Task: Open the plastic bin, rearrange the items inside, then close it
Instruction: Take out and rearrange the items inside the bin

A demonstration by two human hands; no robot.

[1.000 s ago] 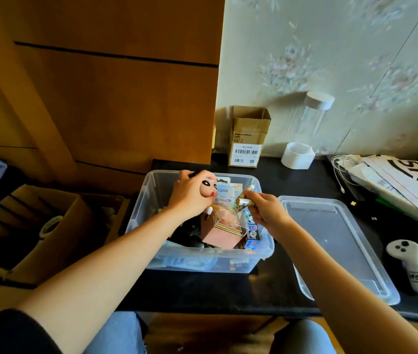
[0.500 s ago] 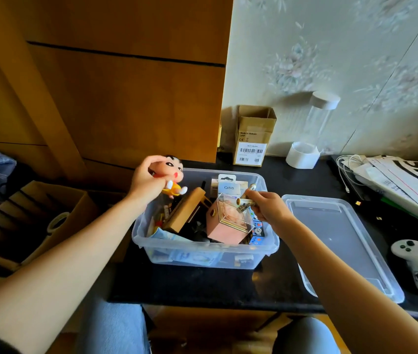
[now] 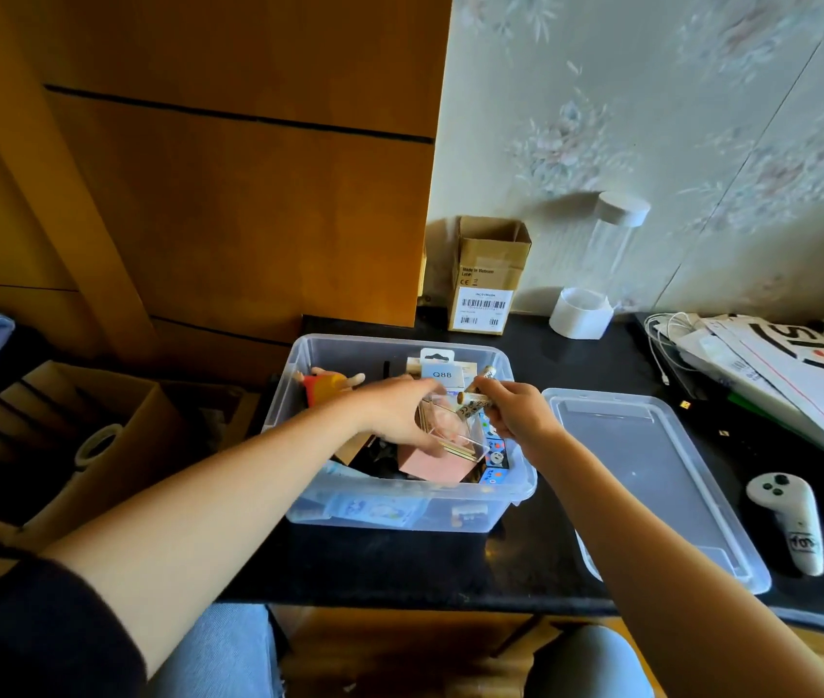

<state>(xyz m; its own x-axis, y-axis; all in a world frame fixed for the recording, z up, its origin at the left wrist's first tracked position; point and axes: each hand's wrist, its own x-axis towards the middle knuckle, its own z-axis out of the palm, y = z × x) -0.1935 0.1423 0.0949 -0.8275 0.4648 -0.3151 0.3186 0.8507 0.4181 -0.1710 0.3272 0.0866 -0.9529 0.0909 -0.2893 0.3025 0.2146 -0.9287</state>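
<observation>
The clear plastic bin stands open on the black desk, full of small items. Its lid lies flat on the desk to the right. A cartoon figurine in red and yellow lies at the bin's back left. My left hand reaches into the bin's middle and touches the pink box with a clear top; I cannot tell whether it grips the box. My right hand holds a few batteries above the bin's right side. A white Q88 card stands at the back.
A small cardboard box and a clear tube on a white base stand at the wall. A white controller lies right of the lid. Papers and cables fill the far right. An open carton sits left, below the desk.
My left hand lifted the figurine out, laid it at the bin's back left, let go and moved to the pink box. My right hand stayed put with the batteries.
</observation>
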